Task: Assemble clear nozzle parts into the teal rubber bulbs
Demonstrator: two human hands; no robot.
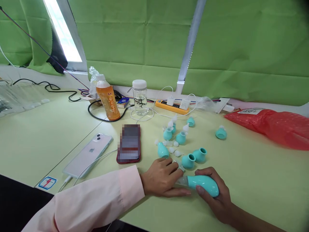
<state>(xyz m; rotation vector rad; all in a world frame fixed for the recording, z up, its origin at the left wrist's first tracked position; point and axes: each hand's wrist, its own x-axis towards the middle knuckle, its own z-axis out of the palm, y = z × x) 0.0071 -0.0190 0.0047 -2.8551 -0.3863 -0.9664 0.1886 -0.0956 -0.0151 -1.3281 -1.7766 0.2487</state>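
Now, low on the bench (253, 167), your right hand (217, 199) wraps the teal bulb (205, 185) while your left hand (161, 178) seemingly pinches its clear nozzle (181, 181); a skewed push could pop that nozzle loose, or your knuckles could scatter the small teal cups (194, 158) just beyond.

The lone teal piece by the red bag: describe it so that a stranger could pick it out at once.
Start at the red plastic bag on the right of the pale green table. Just left of it sits a small teal cap with a whitish tip. It stands alone, apart from the cluster of teal pieces nearer the middle.
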